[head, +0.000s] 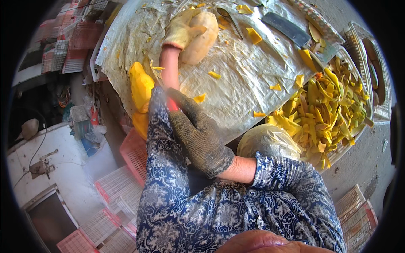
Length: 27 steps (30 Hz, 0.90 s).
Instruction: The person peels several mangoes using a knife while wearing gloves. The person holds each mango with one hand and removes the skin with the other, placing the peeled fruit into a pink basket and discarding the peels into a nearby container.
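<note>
My left hand [181,30], in a pale yellow work glove, grips the side of a tan oblong squash [202,38] lying on a woven plastic sheet [234,82]. A dark, soiled knit glove covers my right hand [202,136], which is closed around an orange-red handle [172,104]. From this handle a thin blade [154,72] seems to extend up and left, partly blurred and hidden by my left sleeve. Beside that sleeve lies a peeled yellow squash [140,87]. Part of another yellow piece [139,123] shows below it.
A cleaver [286,29] and a spoon [230,22] lie on the sheet among peel scraps [254,35]. At right, yellow-green peels [326,117] heap in a basket beside a tool-filled basket [381,112]. A pink plastic crate [134,155] and stacked crates [101,226] stand left.
</note>
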Motion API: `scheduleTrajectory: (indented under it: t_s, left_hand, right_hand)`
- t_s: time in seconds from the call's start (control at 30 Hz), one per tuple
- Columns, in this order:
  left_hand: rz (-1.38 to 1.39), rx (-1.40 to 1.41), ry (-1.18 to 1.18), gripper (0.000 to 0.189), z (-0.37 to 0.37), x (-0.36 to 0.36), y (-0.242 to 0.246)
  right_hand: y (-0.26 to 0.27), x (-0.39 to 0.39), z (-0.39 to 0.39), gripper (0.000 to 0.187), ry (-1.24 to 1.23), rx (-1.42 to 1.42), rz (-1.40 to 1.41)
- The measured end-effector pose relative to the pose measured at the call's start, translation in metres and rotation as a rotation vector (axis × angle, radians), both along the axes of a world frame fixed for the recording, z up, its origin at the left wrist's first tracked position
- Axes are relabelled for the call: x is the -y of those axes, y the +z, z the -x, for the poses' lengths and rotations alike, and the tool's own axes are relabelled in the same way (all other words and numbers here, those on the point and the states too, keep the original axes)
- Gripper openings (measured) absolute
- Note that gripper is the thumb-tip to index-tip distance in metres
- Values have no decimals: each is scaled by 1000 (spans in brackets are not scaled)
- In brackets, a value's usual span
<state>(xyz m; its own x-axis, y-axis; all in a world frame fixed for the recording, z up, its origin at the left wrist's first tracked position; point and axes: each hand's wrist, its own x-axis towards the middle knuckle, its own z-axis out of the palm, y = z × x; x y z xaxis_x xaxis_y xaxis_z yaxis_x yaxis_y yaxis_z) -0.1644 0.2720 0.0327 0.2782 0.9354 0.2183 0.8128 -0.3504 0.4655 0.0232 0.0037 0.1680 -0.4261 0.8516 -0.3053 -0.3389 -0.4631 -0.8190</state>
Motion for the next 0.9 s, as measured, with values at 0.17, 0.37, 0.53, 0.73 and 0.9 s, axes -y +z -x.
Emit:
scheduleTrajectory:
  t_s: [0.17,0.37,0.53,0.73,0.9]
  left_hand:
    - [207,262,82,82,-35,37,14]
    - [258,326,-47,100,-40,52,15]
    - [130,197,-108,109,-46,93,2]
    - [-135,-192,-186,114,-57,132,4]
    - [-83,-115,-191,113,-60,140,0]
  right_hand:
    - [-4,2,11,41,-136,7,-121]
    - [-2,-2,6,43,-86,127,-18]
    - [-2,-4,3,43,-92,45,-28]
    - [-11,3,13,39,-141,45,-187]
    - [-12,3,10,38,-282,66,-363]
